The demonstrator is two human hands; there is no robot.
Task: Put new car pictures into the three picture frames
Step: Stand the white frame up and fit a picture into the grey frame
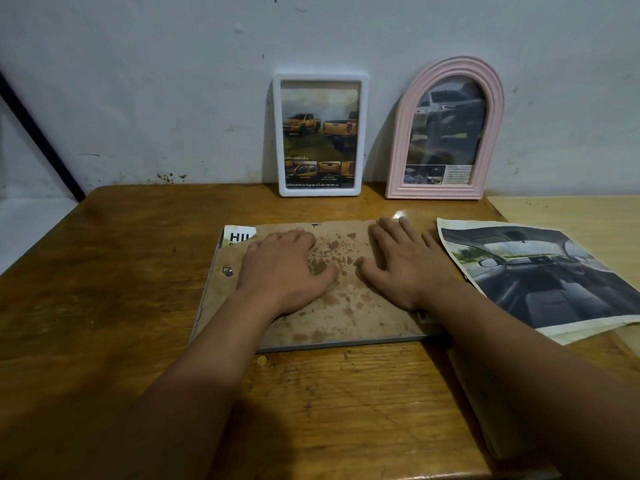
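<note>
Two frames done by the look of it: white frame (320, 135) at 12 o'clock, pink frame (446, 131) at 1, both upright against the wall with car pictures inside. Third frame (311, 317) face-down mid-surface, backing board pressed flat under left hand (285, 268) and right hand (407, 263), fingers straight. Loose picture (540, 275) at 3 o'clock. Left: securing, standing up.

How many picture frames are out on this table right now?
3. A white frame and a pink arched frame stand leaning against the wall. A third frame lies face down under both hands, left hand and right hand.
</note>
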